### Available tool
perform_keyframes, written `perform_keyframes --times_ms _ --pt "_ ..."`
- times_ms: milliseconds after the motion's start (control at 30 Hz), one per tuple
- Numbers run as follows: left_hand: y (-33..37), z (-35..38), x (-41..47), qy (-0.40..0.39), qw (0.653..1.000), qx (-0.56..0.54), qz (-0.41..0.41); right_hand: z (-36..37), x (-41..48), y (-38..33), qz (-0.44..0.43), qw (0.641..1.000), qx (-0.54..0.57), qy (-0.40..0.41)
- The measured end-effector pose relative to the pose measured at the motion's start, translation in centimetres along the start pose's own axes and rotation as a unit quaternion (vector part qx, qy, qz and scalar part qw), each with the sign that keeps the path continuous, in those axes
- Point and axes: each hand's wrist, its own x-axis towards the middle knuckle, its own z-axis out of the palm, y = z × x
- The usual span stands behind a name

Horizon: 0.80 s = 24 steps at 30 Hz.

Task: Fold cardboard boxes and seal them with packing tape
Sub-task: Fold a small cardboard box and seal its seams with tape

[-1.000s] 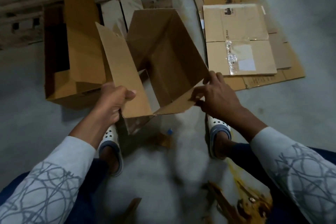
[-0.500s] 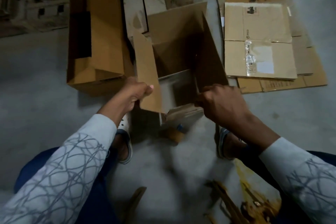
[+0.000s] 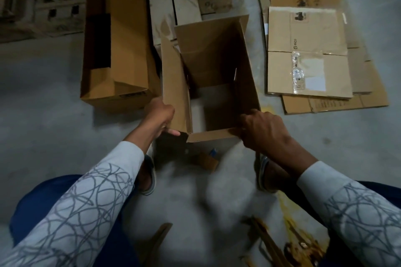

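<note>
A brown cardboard box stands squared up on the grey floor in front of me, open at the top, with bare floor showing through its bottom. My left hand grips the near end of its left wall. My right hand grips the near right corner, fingers curled over the edge. A small roll of tape with a blue part lies blurred on the floor just behind the box's near wall.
A second open cardboard box lies on its side at the left. Flattened boxes are stacked on the floor at the right. Wooden pallets and cardboard pieces line the back. My feet in sandals flank the box.
The box has gone from a skewed, half-flat shape to a squared, upright tube. Both hands kept their grip on its near edges and moved apart with the walls.
</note>
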Motion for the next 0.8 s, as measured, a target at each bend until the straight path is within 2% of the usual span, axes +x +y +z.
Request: perform_keyframes --times_ms 67,133,167,233,267,300,333,367,400,433,500,567,667,800 --pt "0.3 0.1 -0.2 0.013 1.0 0.006 0.013 0.2 0.1 0.1 0.013 1.0 0.011 0.003" --pt "0.5 0.5 -0.6 0.06 0.992 0.106 0.034 0.1 0.1 -0.1 0.017 1.0 0.009 0.009" --pt "0.5 0.8 -1.1 0.099 0.967 0.224 0.064 0.0 0.1 -0.1 0.018 1.0 0.007 0.017" --pt "0.0 1.3 -2.4 0.194 0.861 0.419 0.212 -0.3 0.3 -0.1 0.027 0.999 0.008 0.04" --pt "-0.2 1.5 -3.2 0.208 0.81 0.455 0.307 -0.5 0.4 0.0 0.03 0.998 0.013 0.047" --pt "-0.2 1.6 -4.0 0.17 0.781 0.461 0.386 -0.7 0.5 0.1 0.031 0.998 0.019 0.048" --pt "-0.2 1.9 -4.8 0.089 0.781 0.441 0.432 -0.9 0.5 0.3 0.03 0.998 0.024 0.046" --pt "-0.2 2.2 -5.6 -0.008 0.795 0.417 0.44 -1.1 0.5 0.5 0.03 0.998 0.026 0.045" --pt "-0.4 2.7 -6.2 -0.085 0.799 0.414 0.427 -1.3 0.4 0.8 0.03 0.998 0.026 0.043" --pt "-0.6 3.2 -6.4 -0.126 0.787 0.438 0.416 -1.6 0.4 1.1 0.032 0.998 0.025 0.041" --pt "-0.8 3.5 -5.8 -0.121 0.739 0.525 0.405 -2.0 0.5 1.6 0.039 0.998 0.021 0.034" --pt "-0.7 2.9 -4.7 -0.078 0.723 0.566 0.389 -2.1 0.6 2.1 0.047 0.998 0.02 0.027" --pt "0.2 1.6 -3.3 -0.02 0.741 0.558 0.372 -2.1 0.6 2.5 0.052 0.998 0.027 0.036" --pt "0.5 1.4 -3.3 0.004 0.76 0.546 0.351 -1.9 0.7 2.3 0.053 0.997 0.03 0.039"
